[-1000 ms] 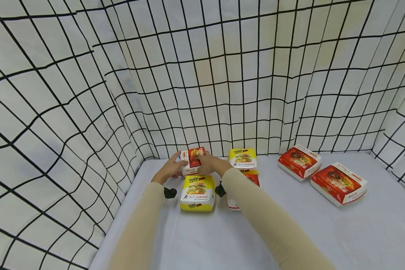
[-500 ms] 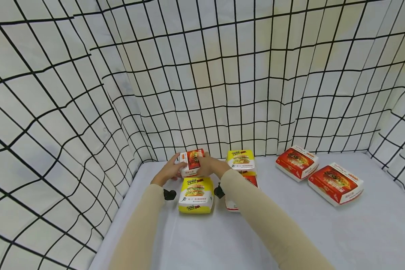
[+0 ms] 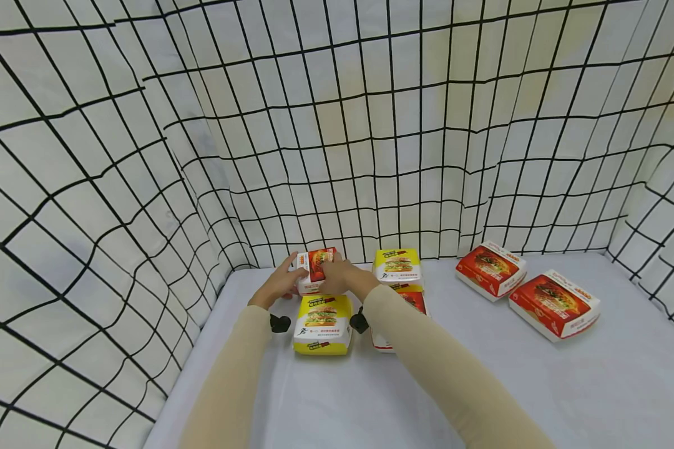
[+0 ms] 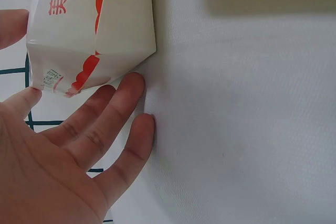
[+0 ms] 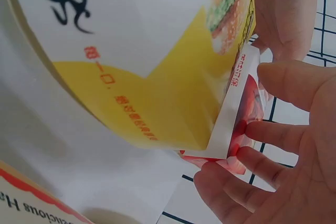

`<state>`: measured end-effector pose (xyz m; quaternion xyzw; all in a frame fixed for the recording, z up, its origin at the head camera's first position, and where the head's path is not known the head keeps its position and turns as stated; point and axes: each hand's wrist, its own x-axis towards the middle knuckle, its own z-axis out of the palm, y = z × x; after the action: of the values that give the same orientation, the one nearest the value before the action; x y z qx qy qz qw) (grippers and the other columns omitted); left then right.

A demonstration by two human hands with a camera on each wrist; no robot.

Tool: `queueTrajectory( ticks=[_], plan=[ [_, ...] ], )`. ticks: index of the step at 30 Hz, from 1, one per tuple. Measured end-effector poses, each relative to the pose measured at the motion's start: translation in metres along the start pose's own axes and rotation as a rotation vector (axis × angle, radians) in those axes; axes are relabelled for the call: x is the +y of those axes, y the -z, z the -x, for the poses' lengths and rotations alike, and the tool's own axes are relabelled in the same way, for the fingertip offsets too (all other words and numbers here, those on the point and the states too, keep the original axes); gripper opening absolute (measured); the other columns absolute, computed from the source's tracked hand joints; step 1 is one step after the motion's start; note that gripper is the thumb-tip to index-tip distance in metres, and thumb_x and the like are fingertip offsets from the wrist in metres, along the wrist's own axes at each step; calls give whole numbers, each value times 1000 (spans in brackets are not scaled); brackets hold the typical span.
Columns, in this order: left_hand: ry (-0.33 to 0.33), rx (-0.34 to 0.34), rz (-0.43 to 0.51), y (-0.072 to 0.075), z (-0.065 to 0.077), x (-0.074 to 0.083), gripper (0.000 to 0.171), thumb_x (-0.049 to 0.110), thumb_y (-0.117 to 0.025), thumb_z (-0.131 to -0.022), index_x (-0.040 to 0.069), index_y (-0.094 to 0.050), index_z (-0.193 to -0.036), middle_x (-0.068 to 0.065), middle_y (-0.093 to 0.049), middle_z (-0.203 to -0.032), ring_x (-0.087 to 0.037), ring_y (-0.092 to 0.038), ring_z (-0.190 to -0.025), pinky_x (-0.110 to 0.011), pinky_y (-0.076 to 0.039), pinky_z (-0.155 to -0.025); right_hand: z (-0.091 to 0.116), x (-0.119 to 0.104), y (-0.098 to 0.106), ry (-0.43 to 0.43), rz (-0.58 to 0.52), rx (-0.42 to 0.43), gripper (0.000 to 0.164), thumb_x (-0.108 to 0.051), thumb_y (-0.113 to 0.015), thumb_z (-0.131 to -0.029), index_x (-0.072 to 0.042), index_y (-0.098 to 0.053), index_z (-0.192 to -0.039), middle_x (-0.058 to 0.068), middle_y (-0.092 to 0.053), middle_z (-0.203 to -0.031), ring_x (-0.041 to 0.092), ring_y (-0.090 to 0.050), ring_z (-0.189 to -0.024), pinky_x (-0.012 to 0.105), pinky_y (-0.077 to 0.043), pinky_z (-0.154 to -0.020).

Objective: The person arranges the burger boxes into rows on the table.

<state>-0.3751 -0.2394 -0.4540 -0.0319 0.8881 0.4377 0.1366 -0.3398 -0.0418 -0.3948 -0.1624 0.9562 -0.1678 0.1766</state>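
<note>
A red-and-white burger box [image 3: 310,275] sits at the back left of the white table, touching or nearly touching a yellow-and-white burger box [image 3: 322,324] before it. My left hand [image 3: 278,282] holds its left end; in the left wrist view thumb and index finger meet the white box [image 4: 79,30], the other fingers spread beside it. My right hand [image 3: 345,277] grips the right end, thumb on the white edge and fingertips on the red faces in the right wrist view. Its underside is hidden.
Right of these, another yellow burger box [image 3: 397,268] stands behind a red one [image 3: 412,302], partly covered by the right sleeve. Two red burger boxes [image 3: 491,268] [image 3: 554,304] lie farther right. Black netting [image 3: 326,156] over white cloth walls the back and sides.
Both hands stay on the red-and-white box, which keeps nearly the same place beside the yellow one. The head view has shifted slightly, so the whole scene sits a little farther left.
</note>
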Motion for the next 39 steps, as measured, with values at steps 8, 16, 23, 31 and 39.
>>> queueTrajectory(
  ticks=[8, 16, 23, 31, 39],
  plan=[
    [-7, 14, 17, -1, 1, -2, 84, 46, -55, -98, 31, -8, -166, -20, -62, -137, -20, -63, -80, -32, -50, -71, 1, 5, -1, 36, 34, -18, 57, -37, -60, -101, -16, -48, -153, 14, -27, -166, 36, -43, -143, 53, -42, -116],
    [-5, 24, 18, -2, 2, 0, 83, 47, -58, -98, 30, -12, -164, -21, -63, -135, -19, -69, -80, -32, -48, -72, 1, 7, 2, 66, 28, -8, 50, -31, -61, -101, -7, -57, -144, 15, -34, -160, 24, -57, -114, 42, -51, -104],
    [-16, 35, 9, -3, 6, -3, 84, 52, -62, -97, 24, -16, -162, -18, -69, -126, -23, -70, -88, -32, -49, -74, -1, 8, 1, 67, -23, 0, 51, -26, -62, -100, -4, -53, -145, 16, -35, -156, 25, -56, -114, 40, -51, -103],
    [-29, 40, -9, -4, 8, -8, 72, 53, -63, -97, 17, -28, -148, -17, -67, -124, -21, -70, -90, -32, -50, -77, -2, 8, 0, -12, -46, 42, 63, -36, -63, -100, -8, -44, -153, 19, -25, -163, 36, -52, -131, 50, -47, -109],
    [-35, 62, 13, -3, 12, -9, 65, 54, -61, -98, 15, -34, -142, -19, -52, -151, -23, -71, -98, -36, -53, -84, -1, 3, -2, -78, -87, 89, 77, -41, -69, -97, -10, -34, -159, 18, -15, -170, 41, -41, -145, 55, -43, -114]
  ],
)
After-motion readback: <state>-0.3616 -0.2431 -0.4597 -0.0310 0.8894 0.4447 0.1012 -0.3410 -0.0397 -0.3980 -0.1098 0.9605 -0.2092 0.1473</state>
